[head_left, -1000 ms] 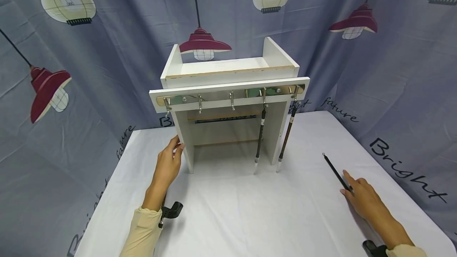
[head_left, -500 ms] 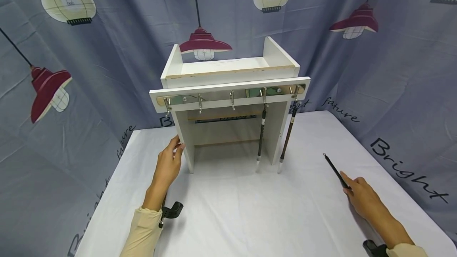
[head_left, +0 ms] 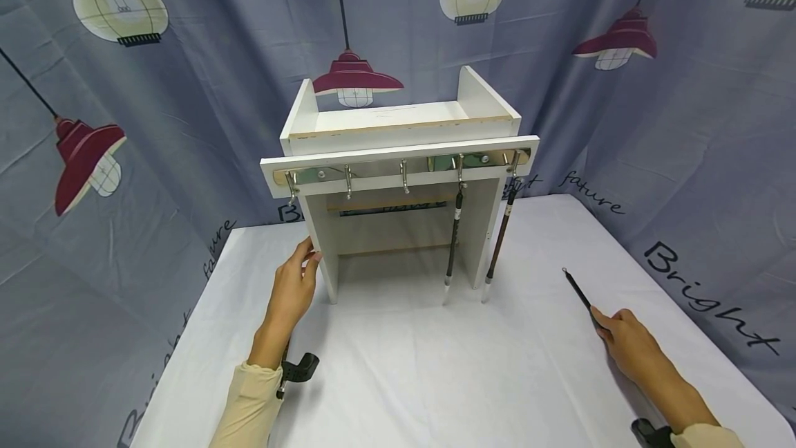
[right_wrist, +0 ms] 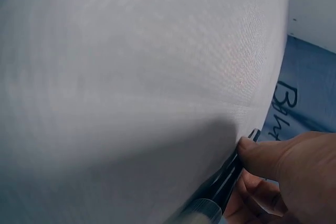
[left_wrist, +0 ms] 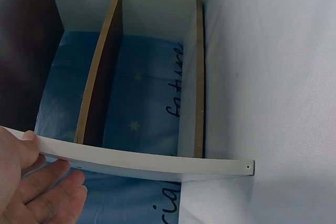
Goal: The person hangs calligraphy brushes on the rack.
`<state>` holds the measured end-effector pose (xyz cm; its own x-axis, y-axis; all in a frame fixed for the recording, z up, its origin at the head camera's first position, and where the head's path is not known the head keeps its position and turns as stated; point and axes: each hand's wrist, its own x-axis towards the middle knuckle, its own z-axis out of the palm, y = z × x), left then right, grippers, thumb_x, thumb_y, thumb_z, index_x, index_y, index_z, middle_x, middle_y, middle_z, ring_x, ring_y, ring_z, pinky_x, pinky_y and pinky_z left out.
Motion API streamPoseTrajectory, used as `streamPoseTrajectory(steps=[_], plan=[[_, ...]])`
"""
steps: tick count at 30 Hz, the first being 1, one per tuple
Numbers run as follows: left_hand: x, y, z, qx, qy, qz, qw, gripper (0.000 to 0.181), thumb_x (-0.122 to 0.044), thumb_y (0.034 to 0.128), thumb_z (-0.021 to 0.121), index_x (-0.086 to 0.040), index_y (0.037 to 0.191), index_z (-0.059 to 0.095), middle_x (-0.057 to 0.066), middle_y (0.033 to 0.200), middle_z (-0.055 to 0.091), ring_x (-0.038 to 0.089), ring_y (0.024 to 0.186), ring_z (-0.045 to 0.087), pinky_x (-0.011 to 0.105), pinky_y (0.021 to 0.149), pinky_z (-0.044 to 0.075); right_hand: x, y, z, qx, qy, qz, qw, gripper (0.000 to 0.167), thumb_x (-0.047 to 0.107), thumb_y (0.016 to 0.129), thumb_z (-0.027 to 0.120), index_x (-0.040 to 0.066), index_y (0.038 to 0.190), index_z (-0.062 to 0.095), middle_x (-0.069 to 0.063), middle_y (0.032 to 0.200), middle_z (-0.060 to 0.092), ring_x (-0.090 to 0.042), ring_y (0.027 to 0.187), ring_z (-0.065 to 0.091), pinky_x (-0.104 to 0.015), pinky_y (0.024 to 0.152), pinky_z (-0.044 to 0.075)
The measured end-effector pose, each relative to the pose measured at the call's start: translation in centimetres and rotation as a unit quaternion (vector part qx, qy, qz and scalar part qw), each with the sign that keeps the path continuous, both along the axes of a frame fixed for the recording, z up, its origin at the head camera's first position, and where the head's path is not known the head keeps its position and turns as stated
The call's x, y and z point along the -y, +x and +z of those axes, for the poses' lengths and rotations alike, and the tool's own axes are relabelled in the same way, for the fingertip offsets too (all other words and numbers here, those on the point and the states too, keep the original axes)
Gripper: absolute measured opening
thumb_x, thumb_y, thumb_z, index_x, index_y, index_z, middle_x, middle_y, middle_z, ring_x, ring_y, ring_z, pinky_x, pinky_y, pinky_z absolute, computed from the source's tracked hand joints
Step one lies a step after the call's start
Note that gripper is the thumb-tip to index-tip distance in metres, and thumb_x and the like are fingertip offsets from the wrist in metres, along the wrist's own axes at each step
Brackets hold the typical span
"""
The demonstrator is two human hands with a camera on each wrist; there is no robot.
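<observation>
My left hand [head_left: 295, 289] holds the left side panel of a white wooden shelf [head_left: 401, 147]; in the left wrist view the thumb lies on the panel's edge [left_wrist: 131, 156], the other fingers on its outer side. On the right, my right hand [head_left: 634, 344] pinches a slim black calligraphy brush [head_left: 580, 290] between thumb and fingers, its small loop end pointing away. The right wrist view shows the brush [right_wrist: 223, 179] low over the cloth, partly covered by the fingers. Two similar brushes, one black [head_left: 455, 230] and one brown [head_left: 499, 240], hang from the shelf's right-hand hooks.
Several metal hooks line the shelf's front rail; a left one [head_left: 348, 182] carries nothing. The shelf stands on a white cloth-covered table [head_left: 423, 379]. A blue-grey curtain [head_left: 236, 88] printed with lamps surrounds the table's back and sides.
My right fingers have closed round the black calligraphy brush, the forefinger drawing in against it. The hanging brushes sway slightly. My left hand keeps its place on the shelf.
</observation>
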<state>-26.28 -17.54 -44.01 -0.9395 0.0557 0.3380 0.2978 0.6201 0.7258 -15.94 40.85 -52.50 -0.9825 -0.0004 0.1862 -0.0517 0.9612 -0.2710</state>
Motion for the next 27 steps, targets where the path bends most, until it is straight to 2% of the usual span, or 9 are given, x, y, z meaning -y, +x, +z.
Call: streamPoseTrajectory(steps=[4,12,19,22,25,27], plan=[[-0.03,0.0,0.06,0.001,0.0,0.001,1.0,0.045,-0.021,0.1139,0.05,-0.009,0.157,0.048,0.02,0.147,0.062,0.041,0.136,0.06,0.058,0.105,0.054,0.03,-0.1,-0.08,-0.007,0.006,0.003,1.0,0.041,-0.007,0.095,0.069,-0.014,0.134,0.06,-0.026,0.092,0.053,-0.03,0.07,0.058,-0.051,0.063,0.054],[-0.03,0.01,0.05,0.002,0.002,0.0,1.0,0.045,-0.02,0.1138,0.05,-0.008,0.157,0.048,0.02,0.148,0.061,0.04,0.136,0.059,0.058,0.105,0.054,0.34,-0.11,0.3,0.014,0.015,0.004,0.9998,0.041,-0.012,0.095,0.065,-0.015,0.135,0.059,-0.024,0.089,0.055,-0.028,0.072,0.059,-0.048,0.064,0.056],[-0.04,-0.03,0.05,0.0,0.0,0.001,1.0,0.044,-0.019,0.114,0.049,-0.007,0.157,0.047,0.021,0.148,0.061,0.04,0.136,0.059,0.058,0.106,0.053,0.38,-0.21,0.09,0.003,0.026,0.006,0.9996,0.041,-0.013,0.093,0.067,-0.014,0.134,0.06,-0.024,0.089,0.054,-0.029,0.072,0.058,-0.049,0.064,0.055],[-0.05,-0.06,0.03,-0.001,0.0,0.001,1.0,0.044,-0.019,0.1138,0.05,-0.007,0.156,0.048,0.021,0.148,0.061,0.041,0.136,0.06,0.058,0.106,0.054,0.52,-0.2,-0.06,-0.017,0.035,0.014,0.9991,0.043,-0.014,0.091,0.069,-0.014,0.133,0.062,-0.022,0.088,0.053,-0.027,0.071,0.058,-0.047,0.062,0.055],[-0.05,-0.06,0.0,-0.001,-0.001,0.001,1.0,0.044,-0.019,0.1137,0.05,-0.007,0.156,0.048,0.021,0.147,0.061,0.041,0.136,0.059,0.058,0.106,0.054,0.72,-0.2,-0.21,-0.056,0.047,0.029,0.9969,0.044,-0.017,0.086,0.072,-0.014,0.129,0.065,-0.021,0.086,0.054,-0.026,0.069,0.057,-0.044,0.059,0.053],[-0.05,-0.07,-0.03,0.0,0.0,0.001,1.0,0.044,-0.019,0.1137,0.05,-0.008,0.156,0.048,0.021,0.147,0.061,0.041,0.136,0.059,0.058,0.106,0.054,0.81,-0.22,-0.34,-0.096,0.052,0.044,0.9931,0.046,-0.019,0.081,0.075,-0.015,0.126,0.067,-0.02,0.083,0.054,-0.025,0.067,0.056,-0.042,0.056,0.052]])
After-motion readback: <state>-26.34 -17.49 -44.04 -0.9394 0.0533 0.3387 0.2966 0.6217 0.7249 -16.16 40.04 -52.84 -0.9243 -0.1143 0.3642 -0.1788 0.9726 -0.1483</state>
